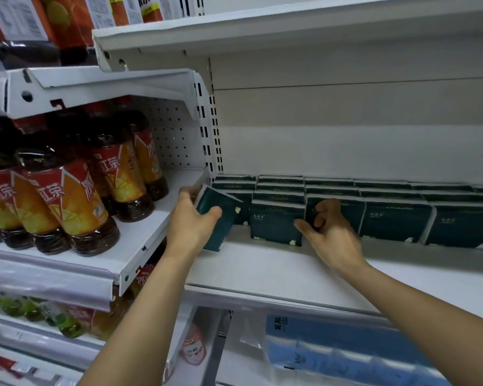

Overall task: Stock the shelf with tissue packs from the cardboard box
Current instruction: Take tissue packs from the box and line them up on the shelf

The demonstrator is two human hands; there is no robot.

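There is only one view, from a camera worn on the person's head. It looks forward and slightly down into a white shop shelf, close enough that both forearms reach in from the bottom edge and end mid-frame. The left hand and the right hand sit near the centre, so the lens faces straight at the spot where they work. The wide angle bends the shelf edges and pulls in much to either side: drink bottles lie left of the left hand, a row of dark tissue packs runs right of the right hand, and a lower shelf shows beneath the arms.
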